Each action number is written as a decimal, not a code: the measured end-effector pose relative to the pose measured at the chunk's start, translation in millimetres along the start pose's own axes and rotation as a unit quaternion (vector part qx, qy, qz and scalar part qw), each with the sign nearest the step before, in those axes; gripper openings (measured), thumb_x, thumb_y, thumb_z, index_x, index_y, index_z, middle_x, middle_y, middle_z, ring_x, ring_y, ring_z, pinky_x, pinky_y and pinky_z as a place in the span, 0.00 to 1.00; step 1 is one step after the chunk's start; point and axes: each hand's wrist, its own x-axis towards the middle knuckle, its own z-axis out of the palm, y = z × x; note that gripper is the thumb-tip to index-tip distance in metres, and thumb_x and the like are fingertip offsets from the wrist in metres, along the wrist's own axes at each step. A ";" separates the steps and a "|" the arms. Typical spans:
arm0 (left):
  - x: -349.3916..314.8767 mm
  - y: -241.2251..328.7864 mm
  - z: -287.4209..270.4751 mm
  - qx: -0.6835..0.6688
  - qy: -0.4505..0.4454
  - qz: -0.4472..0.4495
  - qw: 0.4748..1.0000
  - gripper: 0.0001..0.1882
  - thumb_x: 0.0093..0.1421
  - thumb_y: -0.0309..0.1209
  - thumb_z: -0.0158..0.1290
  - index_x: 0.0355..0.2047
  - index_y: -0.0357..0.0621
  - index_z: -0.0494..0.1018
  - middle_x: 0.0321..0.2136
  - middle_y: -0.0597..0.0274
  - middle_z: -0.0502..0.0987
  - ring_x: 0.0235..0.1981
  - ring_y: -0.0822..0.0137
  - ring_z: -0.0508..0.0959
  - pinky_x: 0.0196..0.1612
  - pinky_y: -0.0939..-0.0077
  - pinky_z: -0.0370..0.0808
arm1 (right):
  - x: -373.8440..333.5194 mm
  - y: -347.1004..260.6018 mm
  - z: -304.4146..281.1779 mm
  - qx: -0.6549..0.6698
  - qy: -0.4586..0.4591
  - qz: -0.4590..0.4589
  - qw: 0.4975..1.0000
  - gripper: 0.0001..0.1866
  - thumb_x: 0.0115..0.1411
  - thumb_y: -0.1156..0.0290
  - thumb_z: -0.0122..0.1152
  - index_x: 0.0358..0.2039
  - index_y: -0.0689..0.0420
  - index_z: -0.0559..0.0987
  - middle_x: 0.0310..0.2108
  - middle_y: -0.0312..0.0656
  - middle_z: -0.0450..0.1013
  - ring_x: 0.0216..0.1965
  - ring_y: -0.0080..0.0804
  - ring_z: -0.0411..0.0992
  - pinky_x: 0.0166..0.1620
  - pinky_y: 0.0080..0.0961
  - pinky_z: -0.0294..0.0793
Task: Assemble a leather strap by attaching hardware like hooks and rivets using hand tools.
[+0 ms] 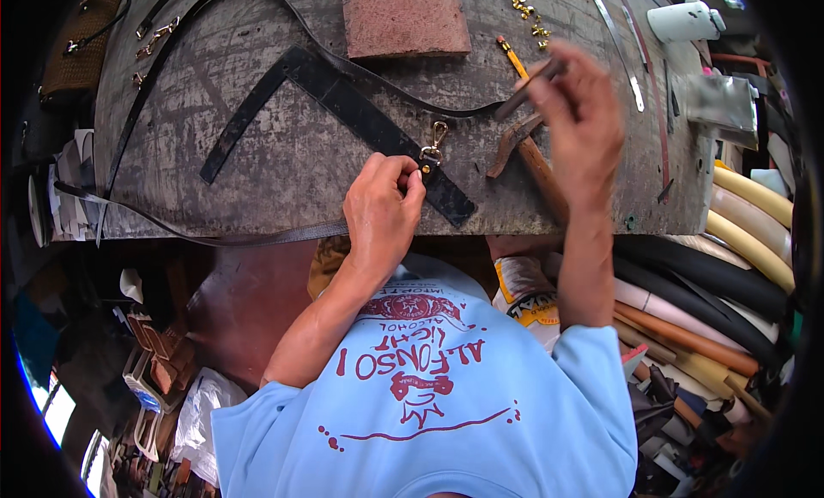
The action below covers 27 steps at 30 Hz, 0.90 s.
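My left hand (382,205) is closed in a pinch on the end of a black leather strap (283,235), beside a gold rivet (426,169). A metal snap hook (434,146) hangs from that strap end and lies over a flat black leather strip (369,120) on the table. Raised over the table's right part, my right hand (588,112) is blurred. Its fingers are closed around a short dark rod-shaped tool (525,92), whose exact kind I cannot make out. Below that hand rests a hammer (542,176) with a wooden handle, partly hidden by the forearm.
A reddish stone block (405,22) sits at the table's far side. Small gold rivets (539,30) and a yellow pencil (512,56) lie right of it. A white bottle (682,22) stands far right. Rolled material (738,215) fills the right side; snap hooks (157,39) lie far left.
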 end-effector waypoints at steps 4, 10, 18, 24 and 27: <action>1.7 1.0 -0.4 0.023 -0.006 0.028 0.999 0.03 0.56 0.22 0.57 0.32 0.35 0.78 0.25 0.58 0.74 0.21 0.68 0.75 0.27 0.74 0.71 | -73.4 -10.3 37.9 0.057 -0.010 -0.060 0.997 0.21 0.56 0.85 0.63 0.51 0.60 0.75 0.41 0.45 0.77 0.38 0.29 0.78 0.40 0.24 0.80; 1.7 -2.2 0.3 0.042 0.007 0.050 0.998 0.04 0.55 0.23 0.58 0.30 0.35 0.77 0.25 0.56 0.75 0.24 0.62 0.77 0.30 0.68 0.73 | -84.9 -5.5 57.9 0.043 0.009 -0.129 0.991 0.20 0.57 0.85 0.62 0.50 0.61 0.75 0.43 0.47 0.76 0.39 0.39 0.78 0.40 0.29 0.80; -1.1 -0.1 1.9 0.083 0.019 0.096 0.992 0.11 0.55 0.22 0.57 0.40 0.38 0.74 0.29 0.56 0.76 0.28 0.58 0.77 0.32 0.66 0.74 | -83.0 3.5 65.8 -0.014 0.021 -0.210 0.977 0.20 0.57 0.85 0.61 0.51 0.59 0.76 0.42 0.48 0.76 0.41 0.42 0.79 0.39 0.31 0.81; 9.4 5.0 -9.6 0.051 -0.009 0.242 0.969 0.20 0.52 0.16 0.58 0.47 0.37 0.71 0.39 0.51 0.74 0.37 0.52 0.78 0.39 0.64 0.76 | -87.1 6.2 68.0 -0.008 0.030 -0.210 0.977 0.27 0.53 0.89 0.60 0.54 0.56 0.77 0.42 0.46 0.73 0.39 0.39 0.78 0.38 0.30 0.81; 17.2 9.8 -18.1 0.006 -0.094 0.242 0.966 0.22 0.52 0.15 0.57 0.48 0.36 0.71 0.40 0.50 0.74 0.39 0.51 0.78 0.43 0.64 0.76 | -89.8 6.7 67.5 -0.022 0.041 -0.207 0.977 0.30 0.52 0.91 0.59 0.55 0.55 0.77 0.41 0.44 0.72 0.37 0.38 0.76 0.37 0.30 0.80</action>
